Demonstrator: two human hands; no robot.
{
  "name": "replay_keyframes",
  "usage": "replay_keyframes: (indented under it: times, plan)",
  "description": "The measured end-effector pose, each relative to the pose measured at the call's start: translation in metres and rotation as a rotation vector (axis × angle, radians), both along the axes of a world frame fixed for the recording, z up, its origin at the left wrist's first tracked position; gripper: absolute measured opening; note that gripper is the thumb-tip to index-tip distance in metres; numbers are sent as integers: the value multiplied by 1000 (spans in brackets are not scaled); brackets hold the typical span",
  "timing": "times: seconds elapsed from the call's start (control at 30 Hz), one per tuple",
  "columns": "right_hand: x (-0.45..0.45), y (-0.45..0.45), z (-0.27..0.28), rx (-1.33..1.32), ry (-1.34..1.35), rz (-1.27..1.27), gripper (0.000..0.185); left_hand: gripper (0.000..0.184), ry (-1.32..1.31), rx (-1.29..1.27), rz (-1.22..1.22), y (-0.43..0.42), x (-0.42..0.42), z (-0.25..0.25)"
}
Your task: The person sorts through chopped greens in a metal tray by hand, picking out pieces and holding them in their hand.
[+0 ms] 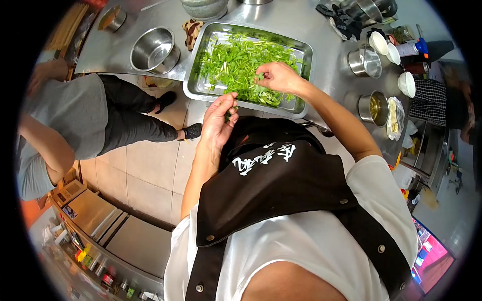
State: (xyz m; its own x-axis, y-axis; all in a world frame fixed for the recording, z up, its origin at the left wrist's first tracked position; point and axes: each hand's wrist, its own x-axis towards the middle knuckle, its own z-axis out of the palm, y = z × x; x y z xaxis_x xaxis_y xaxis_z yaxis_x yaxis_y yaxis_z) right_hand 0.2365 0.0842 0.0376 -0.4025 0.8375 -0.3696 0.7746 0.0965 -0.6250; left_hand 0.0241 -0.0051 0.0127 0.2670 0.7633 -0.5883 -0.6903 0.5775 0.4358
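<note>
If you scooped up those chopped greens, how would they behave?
The chopped greens look likely to be floppy, given their thin leaves. Cut small and lying loose in the metal tray, they'd probably scatter if pushed.

The curled left hand (217,120) mostly hides the greens (228,116) inside it; the top edge cuts off a grey bowl (205,8)

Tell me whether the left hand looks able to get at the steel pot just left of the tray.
Probably yes: the left hand is near the tray's closest edge, and nothing appears to block a reach around its corner to the steel pot, though it seems to hold greens.
</note>
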Motion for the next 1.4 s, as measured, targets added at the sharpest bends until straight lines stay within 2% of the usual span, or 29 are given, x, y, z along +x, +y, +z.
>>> replay_keyframes:
  times: [0.1,0.2,0.43,0.57,0.67,0.77,0.87,0.97,1.1,1.27,1.4]
  plan:
    - [-2,0,18,100,20,94,23,17,120,45,-46,12,15,11]
    - [-5,0,16,350,58,231,13,16,239,104,-45,28,28,15]
    - [-13,7,29,396,-20,247,11,15,554,265,8,43,41,15]
    - [-17,13,42,276,-85,248,13,10,549,260,29,48,39,7]
    - [-21,10,32,400,-60,212,12,10,495,266,24,47,38,4]
    - [-15,11,13,560,39,42,8,13,462,237,62,46,37,2]
    - [2,17,23,256,-178,7,14,18,506,143,201,47,24,2]
    - [26,11,-10,456,-74,119,22,20,525,94,273,49,4,-3]
    - [40,-8,-21,459,-67,309,27,18,459,93,207,50,-7,-2]
    - [38,-22,-32,516,-142,476,13,16,399,124,172,47,-8,-5]
    - [41,-22,-37,482,-37,328,10,12,367,91,180,36,-2,-1]
